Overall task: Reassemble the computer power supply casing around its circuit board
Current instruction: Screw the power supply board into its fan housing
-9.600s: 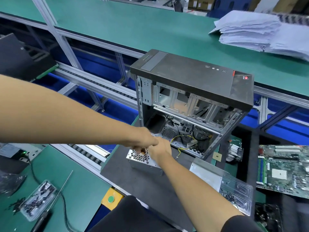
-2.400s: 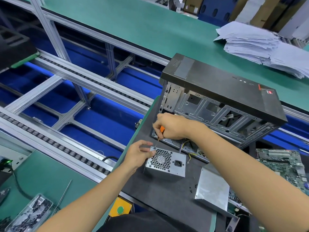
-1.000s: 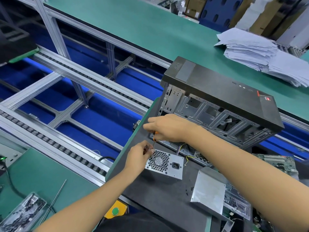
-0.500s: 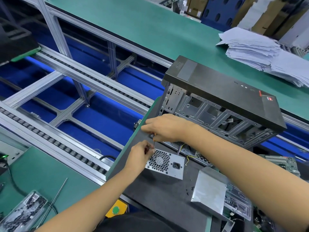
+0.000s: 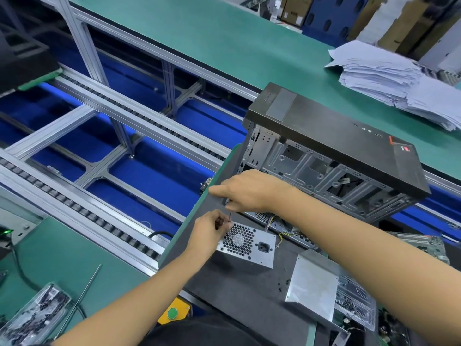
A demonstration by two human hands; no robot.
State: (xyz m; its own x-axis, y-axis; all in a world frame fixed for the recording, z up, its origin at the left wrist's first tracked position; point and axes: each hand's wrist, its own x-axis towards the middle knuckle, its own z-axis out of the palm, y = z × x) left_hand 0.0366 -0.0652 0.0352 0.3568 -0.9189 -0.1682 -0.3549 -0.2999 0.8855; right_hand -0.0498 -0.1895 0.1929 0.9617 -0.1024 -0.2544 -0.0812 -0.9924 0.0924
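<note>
The silver power supply (image 5: 252, 248) stands on the dark grey mat (image 5: 239, 290), its honeycomb fan grille and power socket facing up. My right hand (image 5: 247, 191) grips a screwdriver (image 5: 229, 216) from above; its thin shaft points down at the box's top-left corner. My left hand (image 5: 209, 232) pinches at that same corner, fingertips next to the shaft's tip. Whether a screw sits between the fingers is hidden. Yellow and purple wires (image 5: 279, 236) run from the box toward the open computer case (image 5: 331, 156) behind it.
A loose silver metal cover (image 5: 313, 287) lies right of the power supply. Small screws are scattered on the mat. A motherboard (image 5: 421, 248) lies far right, a paper stack (image 5: 396, 78) on the far green table. A bag of parts (image 5: 37, 318) and a thin rod (image 5: 79, 298) lie bottom left.
My left hand has closed in on the top-left corner of the power supply and pinches there. My right hand has lowered the screwdriver so its tip meets that corner.
</note>
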